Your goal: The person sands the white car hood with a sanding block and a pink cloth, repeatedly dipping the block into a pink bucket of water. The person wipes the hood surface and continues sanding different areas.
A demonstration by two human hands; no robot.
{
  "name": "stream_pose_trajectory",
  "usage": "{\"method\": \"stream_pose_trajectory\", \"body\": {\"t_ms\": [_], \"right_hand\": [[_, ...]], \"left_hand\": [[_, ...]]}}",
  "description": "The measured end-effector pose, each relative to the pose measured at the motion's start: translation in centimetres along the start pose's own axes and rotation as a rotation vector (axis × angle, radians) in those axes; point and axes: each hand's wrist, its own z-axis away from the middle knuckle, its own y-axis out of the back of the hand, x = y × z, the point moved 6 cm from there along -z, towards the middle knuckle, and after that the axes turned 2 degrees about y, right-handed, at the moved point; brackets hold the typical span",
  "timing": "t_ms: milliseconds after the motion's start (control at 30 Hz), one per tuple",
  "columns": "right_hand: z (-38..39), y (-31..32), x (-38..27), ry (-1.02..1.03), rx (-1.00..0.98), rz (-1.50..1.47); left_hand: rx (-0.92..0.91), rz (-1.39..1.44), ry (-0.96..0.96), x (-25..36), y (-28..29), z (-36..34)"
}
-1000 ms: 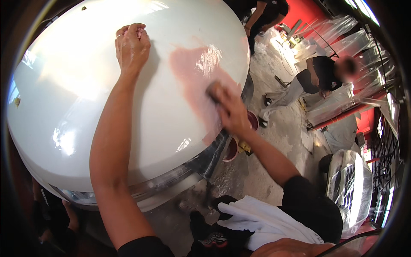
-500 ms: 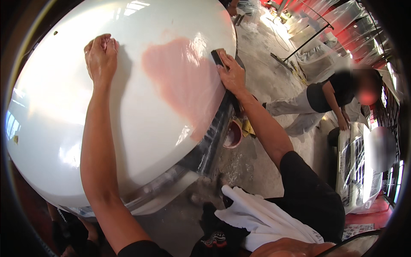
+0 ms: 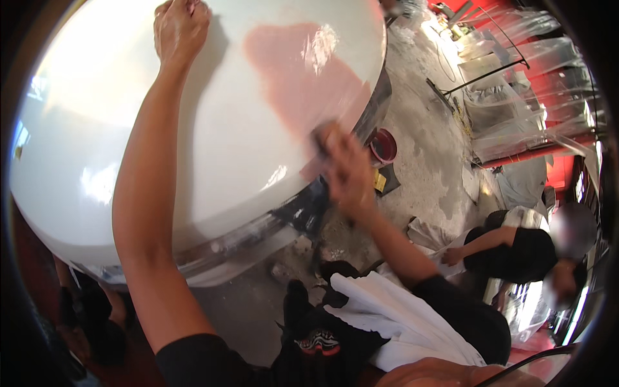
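Note:
A large white car body panel [image 3: 129, 148] fills the left of the view, with a pink filler patch [image 3: 293, 71] on its upper right part. My left hand [image 3: 180, 26] rests on the panel near the top, fingers curled, holding nothing. My right hand [image 3: 345, 171], blurred by motion, grips a small dark sanding block [image 3: 320, 138] pressed against the lower edge of the pink patch, close to the panel's rim.
A red bowl [image 3: 384, 147] stands on the dusty concrete floor [image 3: 425, 161] just right of the panel. A person in black [image 3: 522, 251] crouches at the right. A white cloth [image 3: 393, 316] lies over my lap. Plastic sheeting [image 3: 516, 84] hangs at upper right.
My right hand with the block has slid down the pink patch toward the panel's rim. My left hand stays on the panel; the view has shifted.

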Motion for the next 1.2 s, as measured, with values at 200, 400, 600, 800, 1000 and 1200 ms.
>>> {"method": "stream_pose_trajectory", "body": {"t_ms": [200,400,600,800,1000,1200], "right_hand": [[-7.1,2.3,7.6,-0.083,0.114,0.194],[2.8,0.1,-4.9,0.122,0.026,0.146],[-10.9,3.5,9.4,-0.142,0.065,0.155],[0.5,0.7,-2.9,0.114,0.07,0.149],[-9.7,3.9,10.9,-0.222,0.041,0.102],[0.2,-0.3,-3.5,0.156,-0.064,0.09]], "left_hand": [[0.078,0.14,-0.13,3.7,-1.0,-1.0],[-0.01,0.094,-0.035,0.2,-0.3,0.1],[-0.096,0.094,0.066,2.8,-2.2,-0.9],[-0.102,0.051,0.124,0.9,-0.6,0.1],[-0.077,0.125,0.056,4.0,-1.9,-0.3],[-0.039,0.052,0.08,0.9,-0.1,0.4]]}}
